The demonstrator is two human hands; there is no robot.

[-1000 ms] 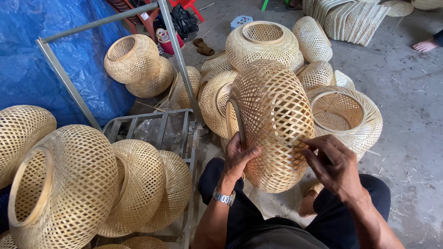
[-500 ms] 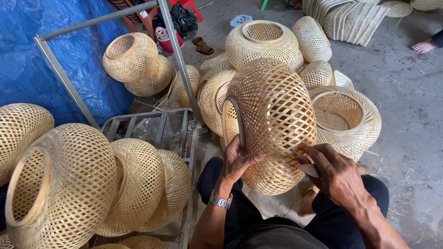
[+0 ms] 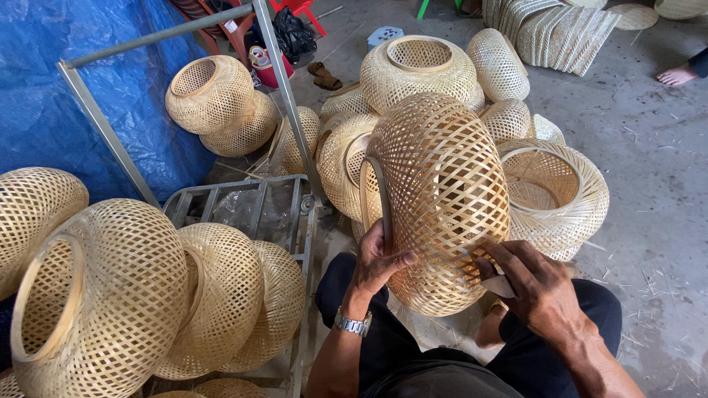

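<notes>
Woven bamboo lampshade (image 3: 442,199), centre frame: pale matt strips in open lattice. Tarpaulin (image 3: 88,88), upper left: blue plastic, creased, faint sheen. Frame (image 3: 103,125): dull grey metal. Floor (image 3: 649,184), right: rough grey concrete.

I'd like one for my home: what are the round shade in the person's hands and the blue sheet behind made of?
The shade looks like thin bamboo strips, pale and unpainted, woven in an open lattice. The blue sheet seems to be plastic tarpaulin, slightly glossy and creased.

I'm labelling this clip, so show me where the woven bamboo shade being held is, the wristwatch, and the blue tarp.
woven bamboo shade (image 3: 442,199), head view, middle of its latticed side.
wristwatch (image 3: 352,323), head view, metal band on the left wrist.
blue tarp (image 3: 44,110), head view, flat stretch behind the metal frame.
</notes>
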